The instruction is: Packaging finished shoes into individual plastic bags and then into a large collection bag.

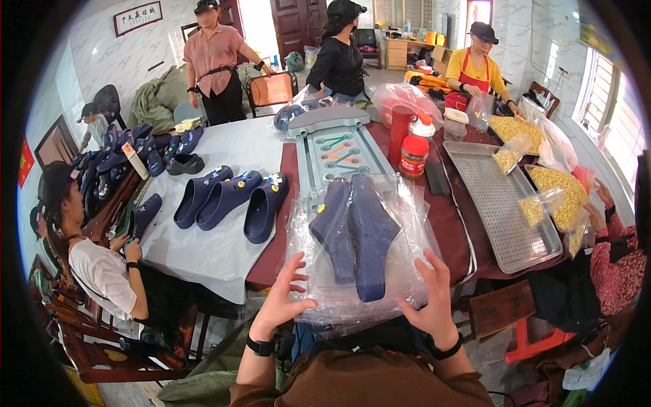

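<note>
A pair of navy blue clogs [369,252] lies side by side in front of me, inside or under a clear plastic bag [305,234]. Crinkled film spreads out around the pair, and a stack of similar clear film lies beneath. My left hand [287,292] hovers at the bag's near left side, fingers spread and holding nothing. On the opposite side my right hand [428,292] is likewise open beside the film. Whether either hand touches the plastic I cannot tell. Just beyond the clogs sits a grey plastic board [336,146] with green and orange markings.
Several loose navy clogs [264,207] stand on the white sheet [203,264] to the left. At right are a red-lidded jar [413,156], a red cylinder [400,132], a dark phone [437,178] and a perforated metal tray [502,203]. Co-workers surround the table, some handling yellow pieces [559,193] in bags.
</note>
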A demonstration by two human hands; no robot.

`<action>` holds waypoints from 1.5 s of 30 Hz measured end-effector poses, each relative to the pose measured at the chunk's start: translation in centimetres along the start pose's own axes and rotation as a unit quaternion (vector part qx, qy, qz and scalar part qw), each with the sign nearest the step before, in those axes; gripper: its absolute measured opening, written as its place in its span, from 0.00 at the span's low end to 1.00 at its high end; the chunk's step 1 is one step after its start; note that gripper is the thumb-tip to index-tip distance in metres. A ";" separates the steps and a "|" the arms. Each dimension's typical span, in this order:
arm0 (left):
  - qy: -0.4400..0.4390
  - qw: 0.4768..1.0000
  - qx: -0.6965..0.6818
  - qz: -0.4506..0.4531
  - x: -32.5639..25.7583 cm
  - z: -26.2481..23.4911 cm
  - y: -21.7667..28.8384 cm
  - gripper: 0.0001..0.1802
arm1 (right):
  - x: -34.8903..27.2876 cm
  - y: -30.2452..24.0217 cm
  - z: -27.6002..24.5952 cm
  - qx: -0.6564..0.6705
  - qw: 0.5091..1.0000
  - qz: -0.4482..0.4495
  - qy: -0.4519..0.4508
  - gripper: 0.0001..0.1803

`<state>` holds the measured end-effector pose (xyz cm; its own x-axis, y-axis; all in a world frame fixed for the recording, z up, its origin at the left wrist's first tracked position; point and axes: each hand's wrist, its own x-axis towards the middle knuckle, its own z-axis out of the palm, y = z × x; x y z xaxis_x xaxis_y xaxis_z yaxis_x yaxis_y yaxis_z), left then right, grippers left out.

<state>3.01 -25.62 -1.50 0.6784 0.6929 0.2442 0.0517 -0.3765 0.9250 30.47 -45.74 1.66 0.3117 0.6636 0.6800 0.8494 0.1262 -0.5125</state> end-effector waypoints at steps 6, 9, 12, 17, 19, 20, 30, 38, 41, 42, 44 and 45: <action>-0.056 0.992 0.074 -0.085 0.4 1.7 1.2 0.51 | -0.4 1.4 1.7 -0.011 0.999 0.019 -0.035 0.32; -0.027 0.991 -0.029 -0.127 -0.1 2.2 0.2 0.46 | -0.9 1.8 2.0 0.029 0.997 0.070 -0.033 0.27; -0.014 0.993 -0.031 -0.113 -0.6 2.2 -0.2 0.42 | -0.8 1.1 2.0 0.042 0.990 0.132 -0.006 0.28; -0.030 0.992 -0.052 -0.112 -0.8 2.4 -0.9 0.40 | -0.7 1.6 2.2 0.030 0.998 0.041 -0.022 0.32; -0.040 0.991 -0.082 -0.095 -0.7 2.7 -0.8 0.40 | -1.0 1.3 2.3 0.086 0.989 0.095 -0.073 0.34; -0.042 0.991 -0.082 -0.092 -0.8 2.9 -0.9 0.40 | -1.3 1.5 2.7 0.101 0.988 0.088 -0.081 0.36; -0.050 0.988 -0.120 -0.083 -1.3 2.7 -1.9 0.40 | -1.0 -1.4 2.1 0.056 0.982 -0.039 -0.175 0.41; -0.066 0.987 -0.100 -0.104 -1.0 2.0 -1.6 0.38 | -1.5 0.2 3.3 -0.039 0.989 -0.053 -0.130 0.45; -0.051 0.989 -0.102 -0.094 -1.4 1.7 -1.7 0.36 | -1.2 -0.3 3.9 0.002 0.992 -0.051 -0.119 0.43; -0.046 0.988 -0.113 -0.091 -1.2 2.0 -2.1 0.38 | -1.5 0.1 4.0 -0.011 0.994 -0.038 -0.107 0.43; -0.057 0.988 -0.114 -0.085 -0.9 2.2 -2.2 0.38 | -1.9 0.9 4.4 -0.013 0.993 -0.046 -0.104 0.41; -0.052 0.989 -0.112 -0.083 -0.7 2.3 -2.2 0.37 | -2.0 1.2 4.3 -0.018 0.994 -0.041 -0.099 0.41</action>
<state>4.14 -26.73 -4.34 0.7468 0.6620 0.0637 0.0123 -0.1096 0.9939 29.01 -43.72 -2.60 0.1535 0.7852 0.5999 0.8840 0.1621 -0.4384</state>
